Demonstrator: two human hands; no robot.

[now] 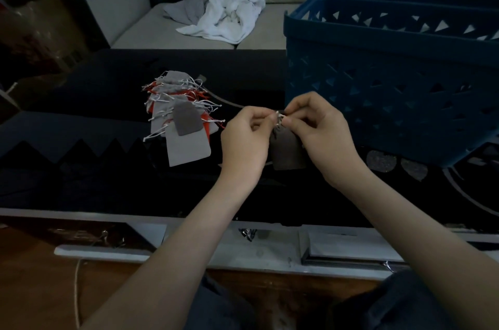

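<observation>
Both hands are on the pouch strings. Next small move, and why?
Probably draw the hands apart to cinch the neck: left hand and right hand each pinch the white drawstrings atop the dark grey pouch between them. The pile of pouches beside it shows strings pulled out.

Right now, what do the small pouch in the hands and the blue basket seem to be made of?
The small pouch looks like soft matte grey fabric, perhaps felt: it hangs limp. The blue basket looks like moulded plastic: rigid walls, triangular cut-outs.
</observation>
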